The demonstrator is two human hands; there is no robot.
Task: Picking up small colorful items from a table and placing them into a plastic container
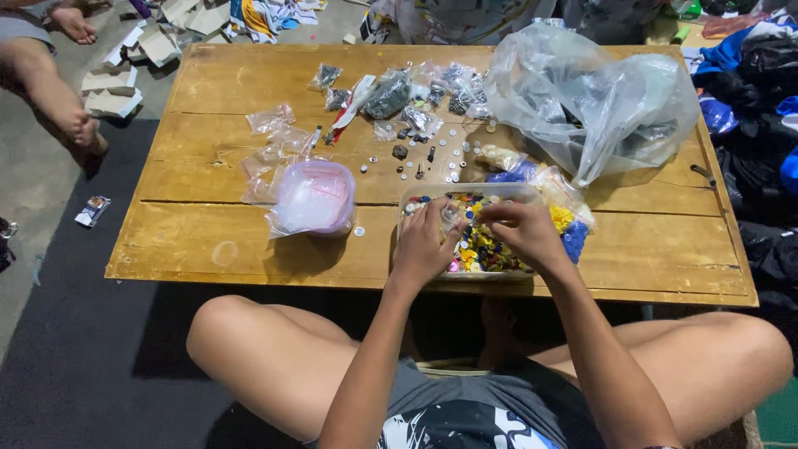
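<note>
At the near edge of a low wooden bench (249, 241), seen from above, a person sits cross-legged with both hands over a clear plastic tub (416, 196) full of small mixed-colour buttons (486, 254). The tub stands just right of the bench's middle, close to the near edge. The left hand (424, 241) rests on the tub's left side, fingers curled inward over the buttons in a narrow grip; what it pinches, if anything, is too small to tell. The right hand (524, 233) hovers over the tub's right side, fingertips bunched close together and pointing toward the left hand; whether that grip holds a button cannot be told either. The two hands are near each other above the tub's middle.

Just left of the tub stands a round pink container (320, 199) covered by a clear bag. Small empty clear bags (270, 154) lie farther left and behind it. Loose pale buttons (449, 162) are scattered on the wood behind the tub. A large crumpled clear plastic bag (598, 100) takes up the far right of the bench. Small filled packets (391, 91) lie along the far middle. Touching the tub's right side is a bag of yellow and blue pieces (572, 229). Another person's bare legs (50, 91) show on the floor at far left.
</note>
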